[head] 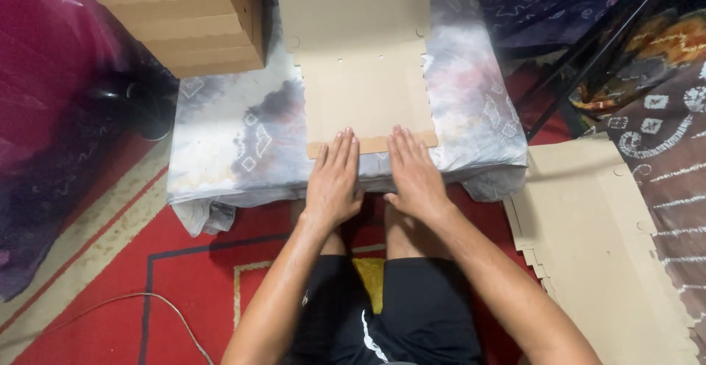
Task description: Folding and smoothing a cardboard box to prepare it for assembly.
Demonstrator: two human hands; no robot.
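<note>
Flat brown cardboard box blank (365, 86) ctr, folded box stack (184, 16) upper left, blanks pile (603, 247) right

Flat die-cut sheet (365, 78) of plain brown cardboard, matt and smooth, with punched holes and notched edges; narrow front flap (371, 144) of the same board, slightly darker. Counter cover (228, 130) of soft woven cloth, tie-dyed grey, white and pale pink, matt, faintly creased. Stack of folded boxes (184, 16) in corrugated cardboard, dull tan, scalloped edges showing. Loose pile of cut sheets (610, 247) on the floor, same matt board. Carpet (110, 262) of red textile with cream and dark lines, low pile. Shorts (397, 313) of black fabric, slight sheen. Thin cable (140, 299) in pale, smooth plastic.
</note>
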